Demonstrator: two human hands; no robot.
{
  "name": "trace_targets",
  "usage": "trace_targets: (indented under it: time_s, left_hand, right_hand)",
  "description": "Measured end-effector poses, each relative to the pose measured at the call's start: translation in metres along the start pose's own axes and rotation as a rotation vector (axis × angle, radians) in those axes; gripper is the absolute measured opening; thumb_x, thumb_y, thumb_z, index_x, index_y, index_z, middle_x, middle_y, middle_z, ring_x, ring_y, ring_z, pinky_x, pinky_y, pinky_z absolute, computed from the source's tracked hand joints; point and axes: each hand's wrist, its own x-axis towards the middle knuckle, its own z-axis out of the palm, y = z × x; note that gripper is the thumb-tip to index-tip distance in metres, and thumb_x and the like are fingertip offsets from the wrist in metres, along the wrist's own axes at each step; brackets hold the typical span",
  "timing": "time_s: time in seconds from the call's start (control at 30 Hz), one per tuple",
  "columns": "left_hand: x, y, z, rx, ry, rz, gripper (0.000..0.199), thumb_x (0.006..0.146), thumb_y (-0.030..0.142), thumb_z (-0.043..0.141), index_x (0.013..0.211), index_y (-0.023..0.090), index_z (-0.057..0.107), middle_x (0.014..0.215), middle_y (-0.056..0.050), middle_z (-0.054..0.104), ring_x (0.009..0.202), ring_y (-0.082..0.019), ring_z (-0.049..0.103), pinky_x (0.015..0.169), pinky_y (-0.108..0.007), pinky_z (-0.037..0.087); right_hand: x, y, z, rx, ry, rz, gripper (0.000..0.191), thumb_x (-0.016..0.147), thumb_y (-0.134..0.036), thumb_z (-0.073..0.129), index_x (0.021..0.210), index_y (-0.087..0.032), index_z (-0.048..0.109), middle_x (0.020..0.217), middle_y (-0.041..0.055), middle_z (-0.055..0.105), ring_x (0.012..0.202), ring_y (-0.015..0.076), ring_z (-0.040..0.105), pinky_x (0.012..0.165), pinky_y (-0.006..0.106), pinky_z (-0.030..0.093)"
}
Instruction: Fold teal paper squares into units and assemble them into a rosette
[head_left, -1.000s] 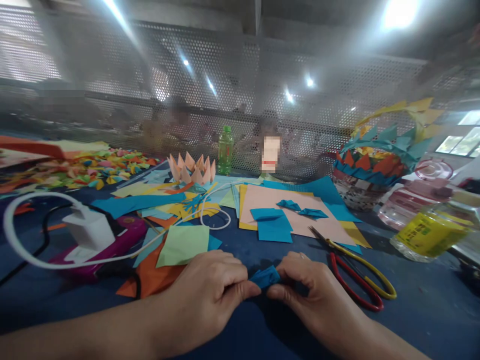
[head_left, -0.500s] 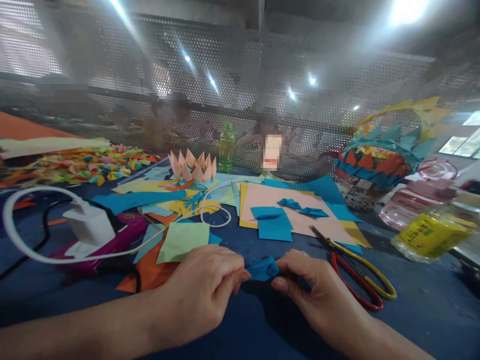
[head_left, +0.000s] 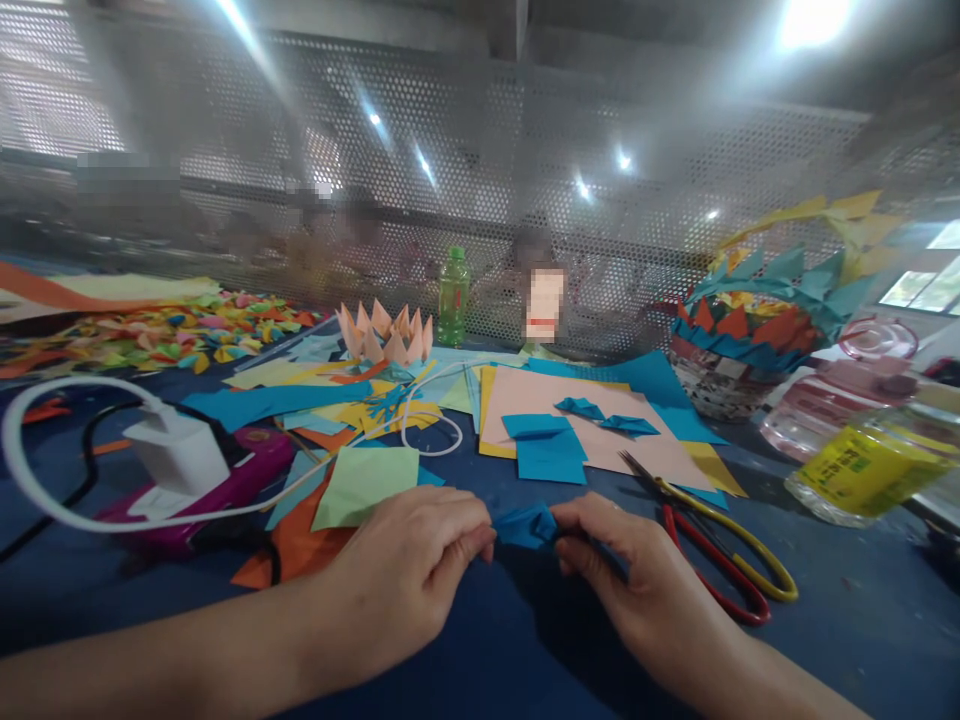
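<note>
A small folded piece of blue paper (head_left: 526,527) is held just above the dark blue table, stretched between my two hands. My left hand (head_left: 427,565) pinches its left end between thumb and fingers. At the other end, the thumb and forefinger of my right hand (head_left: 637,560) grip it. Beyond it lie two folded blue pieces (head_left: 630,426) on a pale pink sheet (head_left: 510,390), beside flat blue paper squares (head_left: 551,455). Scissors (head_left: 712,540) with red and yellow handles rest right of my right hand. A pale green square (head_left: 371,485) lies behind my left hand.
At left stands a purple power strip (head_left: 262,455) with a white charger (head_left: 180,455) and looping cables. Farther back are a pink paper ring (head_left: 390,340), a green bottle (head_left: 453,300) and a heap of paper scraps (head_left: 202,325). Bottles (head_left: 862,470) and a paper basket (head_left: 720,370) stand at right.
The folded blue paper and both hands have shifted very slightly upward. The right thumb has moved closer beneath the paper's right end. The rest of the table looks the same.
</note>
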Motion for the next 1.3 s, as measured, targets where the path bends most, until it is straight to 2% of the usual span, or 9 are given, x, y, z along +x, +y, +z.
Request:
trace_targets:
  time_s: [0.1,0.23,0.37,0.6,0.73,1.0,1.13,1.2,1.3]
  left_hand:
    - [0.0,-0.001,0.0,0.003,0.038,0.004,0.027,0.099,0.022,0.04,0.079,0.02,0.057,0.075,0.0,0.058,0.073,-0.017,0.055,0.069,-0.029,0.037]
    - [-0.002,0.002,-0.001,-0.069,0.064,0.003,0.011,0.095,0.022,0.049,0.099,0.023,0.06,0.09,0.0,0.062,0.083,-0.017,0.057,0.075,-0.028,0.041]
    - [-0.003,0.008,-0.005,-0.172,0.028,-0.064,0.024,0.086,0.02,0.058,0.11,0.026,0.06,0.094,0.003,0.065,0.083,-0.015,0.058,0.075,-0.026,0.044]
    - [0.001,0.009,-0.007,-0.233,0.011,-0.091,0.027,0.078,0.026,0.069,0.104,0.027,0.063,0.088,0.005,0.066,0.078,-0.015,0.059,0.071,-0.025,0.045]
    - [0.002,0.006,-0.004,-0.25,0.006,-0.158,0.016,0.082,0.02,0.061,0.097,0.025,0.065,0.081,0.004,0.067,0.074,-0.014,0.06,0.067,-0.024,0.043]
    - [0.003,0.006,-0.005,-0.244,-0.043,-0.233,0.017,0.08,0.015,0.058,0.093,0.025,0.063,0.075,0.006,0.064,0.072,-0.015,0.059,0.069,-0.026,0.039]
    - [0.001,0.008,-0.005,-0.273,-0.088,-0.232,0.018,0.081,0.016,0.058,0.096,0.025,0.061,0.075,0.006,0.062,0.07,-0.014,0.056,0.066,-0.025,0.039]
    - [0.0,0.01,-0.005,-0.295,-0.118,-0.245,0.02,0.082,0.017,0.058,0.099,0.026,0.06,0.076,0.006,0.061,0.07,-0.014,0.056,0.065,-0.025,0.039]
    - [-0.001,0.013,-0.005,-0.319,-0.156,-0.247,0.022,0.083,0.018,0.058,0.103,0.026,0.058,0.076,0.007,0.06,0.072,-0.014,0.057,0.067,-0.025,0.04]
  right_hand:
    - [0.0,0.001,0.0,-0.012,-0.008,0.015,0.018,0.097,-0.019,0.047,0.095,-0.023,0.065,0.075,-0.0005,0.062,0.071,0.0162,0.057,0.067,0.029,0.041]
    - [-0.001,0.002,0.001,-0.024,-0.056,0.036,0.019,0.097,-0.02,0.046,0.097,-0.023,0.065,0.075,-0.0008,0.062,0.071,0.0166,0.056,0.067,0.029,0.04]
    - [-0.002,0.003,0.002,-0.038,-0.073,0.053,0.017,0.097,-0.021,0.048,0.1,-0.025,0.064,0.078,-0.0009,0.064,0.073,0.017,0.057,0.069,0.03,0.04]
    - [-0.003,-0.001,0.003,-0.08,-0.117,0.047,0.018,0.095,-0.018,0.05,0.102,-0.025,0.064,0.082,0.001,0.066,0.078,0.0191,0.058,0.072,0.031,0.041]
    - [-0.004,-0.002,0.004,-0.078,-0.144,0.044,0.018,0.094,-0.018,0.049,0.102,-0.025,0.064,0.081,0.0009,0.066,0.077,0.0185,0.059,0.071,0.031,0.041]
    - [-0.006,0.0,0.005,-0.068,-0.161,0.052,0.025,0.093,-0.025,0.055,0.117,-0.025,0.059,0.075,0.0001,0.063,0.078,0.0194,0.059,0.067,0.029,0.042]
    - [-0.005,-0.003,0.004,-0.057,-0.09,0.081,0.022,0.092,-0.036,0.059,0.11,-0.024,0.06,0.074,-0.0013,0.06,0.072,0.0173,0.055,0.065,0.029,0.041]
    - [-0.005,-0.005,0.003,-0.046,-0.057,0.091,0.016,0.091,-0.035,0.06,0.103,-0.024,0.06,0.076,-0.0013,0.058,0.073,0.0164,0.055,0.066,0.028,0.042]
    - [-0.005,-0.007,0.003,-0.033,-0.076,0.096,0.007,0.088,-0.027,0.062,0.092,-0.022,0.058,0.079,-0.0011,0.058,0.074,0.0156,0.054,0.067,0.028,0.042]
